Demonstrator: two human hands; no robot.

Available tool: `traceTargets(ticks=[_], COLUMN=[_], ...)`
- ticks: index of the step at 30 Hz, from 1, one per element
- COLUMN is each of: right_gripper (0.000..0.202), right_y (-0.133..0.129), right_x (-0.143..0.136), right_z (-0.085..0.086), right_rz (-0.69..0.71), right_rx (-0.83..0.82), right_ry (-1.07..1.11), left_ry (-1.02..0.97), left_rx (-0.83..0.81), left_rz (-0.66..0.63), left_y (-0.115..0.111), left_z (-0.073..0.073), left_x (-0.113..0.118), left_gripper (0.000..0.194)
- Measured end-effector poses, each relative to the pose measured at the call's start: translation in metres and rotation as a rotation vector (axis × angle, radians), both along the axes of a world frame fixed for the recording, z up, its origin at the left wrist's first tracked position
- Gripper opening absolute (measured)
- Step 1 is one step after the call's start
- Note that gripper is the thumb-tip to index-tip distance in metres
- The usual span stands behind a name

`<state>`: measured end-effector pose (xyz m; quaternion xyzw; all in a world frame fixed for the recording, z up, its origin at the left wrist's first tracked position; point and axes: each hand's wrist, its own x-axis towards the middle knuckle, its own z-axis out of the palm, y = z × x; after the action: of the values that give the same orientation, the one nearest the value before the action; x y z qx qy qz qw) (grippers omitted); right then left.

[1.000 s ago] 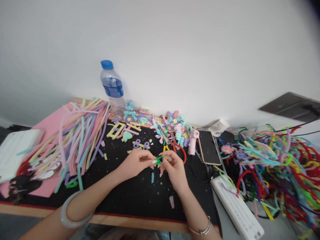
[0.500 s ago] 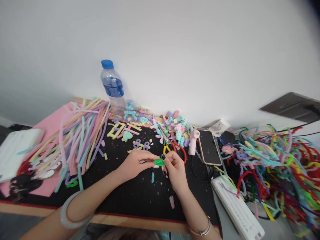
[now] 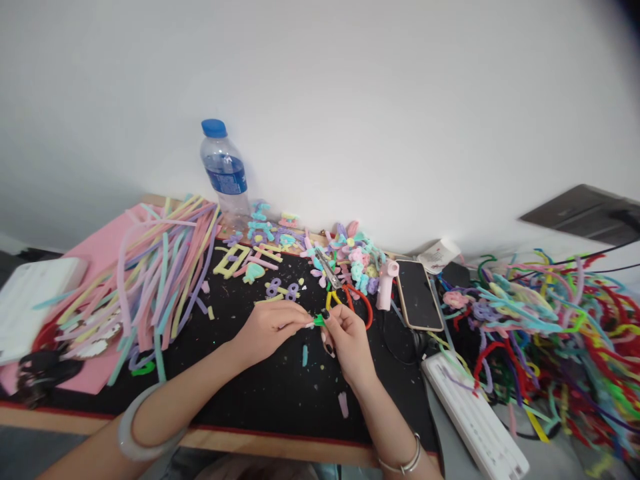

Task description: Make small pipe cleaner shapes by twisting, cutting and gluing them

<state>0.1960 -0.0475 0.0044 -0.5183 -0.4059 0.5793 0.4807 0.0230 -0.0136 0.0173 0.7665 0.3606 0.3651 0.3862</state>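
Between my two hands, over the black mat [image 3: 240, 400], is a small bent piece of green pipe cleaner [image 3: 319, 321]. My left hand [image 3: 274, 328] pinches its left end between thumb and fingertips. At the other end, my right hand [image 3: 349, 333] grips it with thumb and forefinger. Part of the green piece is hidden behind the fingers. Just behind my hands lie scissors [image 3: 364, 300] with red and yellow handles. Two purple figure-eight loops [image 3: 274, 287] rest on the mat beyond my left hand.
Long pastel pipe cleaners [image 3: 165, 287] cover the left side. A water bottle [image 3: 225, 173] stands by the wall. Finished fuzzy flowers [image 3: 359, 257] lie at the back. To the right are a phone [image 3: 420, 295], a white power strip [image 3: 475, 417] and a tangled colourful pipe-cleaner heap [image 3: 550, 333].
The green pipe cleaner has turned and shows less between my fingers. My left fingertips have straightened and drawn slightly left, away from my right hand.
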Motion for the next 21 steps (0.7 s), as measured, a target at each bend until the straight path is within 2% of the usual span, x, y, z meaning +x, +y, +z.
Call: traceTargets(ticks=[3,5,7,10,17,21], right_gripper=[0.027,0.027,0.026,0.026,0.023,0.025], right_y=[-0.001,-0.001,-0.002,-0.002,-0.005,-0.005], right_x=[0.000,0.001,0.001,0.000,-0.002,-0.003], right_z=[0.002,0.004,0.006,0.007,0.002,0.004], right_rz=[-0.019,-0.026,-0.025,-0.029,-0.043,-0.053], right_rx=[0.023,0.039,0.053,0.072,0.120,0.118], right_ry=[-0.029,-0.064,-0.092,-0.115,-0.185,-0.188], left_ry=[0.000,0.003,0.005,0.012,0.111,0.106], left_rx=[-0.196,-0.339,-0.416,-0.428,-0.285,-0.288], left_rz=[0.041,0.007,-0.055,-0.091,0.015,0.016], left_y=[0.002,0.003,0.004,0.004,-0.001,0.000], left_z=[-0.001,-0.002,-0.001,0.003,0.011,0.009], left_x=[0.001,0.001,0.001,0.002,0.007,0.007], left_gripper=[0.016,0.018,0.018,0.021,0.025,0.022])
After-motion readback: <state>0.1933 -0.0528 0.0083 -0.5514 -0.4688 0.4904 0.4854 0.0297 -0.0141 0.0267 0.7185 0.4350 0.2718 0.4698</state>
